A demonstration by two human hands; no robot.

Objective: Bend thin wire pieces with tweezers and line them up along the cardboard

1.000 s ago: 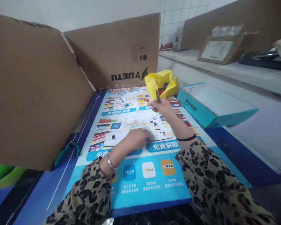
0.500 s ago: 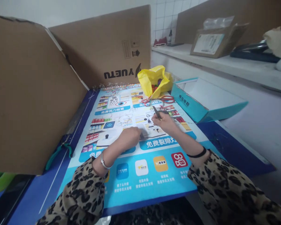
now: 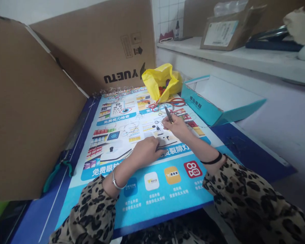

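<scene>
In the head view my right hand [image 3: 176, 127] is closed around a dark, slim tool with a pointed tip [image 3: 168, 115]; it looks like tweezers or small snips, too small to tell. The tip points up and away from me. Close to that hand, thin cords and a pale ring-shaped loop [image 3: 166, 108] lie on the printed sheet [image 3: 152, 203]. My left hand [image 3: 147, 150] rests low over the sheet, its thumb apart from its bent fingers, with nothing visible between them. Fine pale thread or wire [image 3: 129, 128] lies beyond my left hand.
A yellow bag [image 3: 152, 83] with coloured items stands at the back, red-handled scissors [image 3: 178, 101] in front. A teal box [image 3: 205, 105] is to the right. Cardboard walls [image 3: 91, 44] rise at left and back. Teal-handled pliers [image 3: 57, 173] lie left; tangled strands [image 3: 114, 94] lie at the back.
My left hand has shifted slightly, and its thumb has come away from its fingers. My right hand still grips the dark tool. The whole view has swung a little right.
</scene>
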